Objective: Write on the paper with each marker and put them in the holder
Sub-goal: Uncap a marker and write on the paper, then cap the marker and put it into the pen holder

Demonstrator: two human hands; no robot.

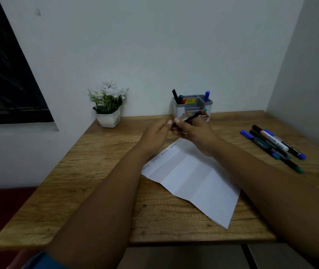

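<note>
1. Above the far end of the paper (pixel 191 177), my right hand (pixel 197 136) grips a marker (pixel 192 117), green end pointing up and right toward the holder (pixel 193 107). My left hand (pixel 154 138) meets it at the near end, fingertips at the tip or cap; whether they pinch it I cannot tell.
2. Done so far, by my reading: a row of faint words runs along the paper's far-left edge, several repeats. Holder at the back of the surface (pixel 77 171) already carries markers: black, green and red in the left compartment, one blue in the right.
3. Left: a loose cluster of markers (pixel 275 146) on the surface to my right, well apart from the paper — blue, black, green, one white-bodied. Five or so; count uncertain where they overlap.
4. Judgement: roughly halfway. The marker in hand is being capped or uncapped; I cannot tell which.
5. Flower pot (pixel 108 119) at back left, not involved.
</note>
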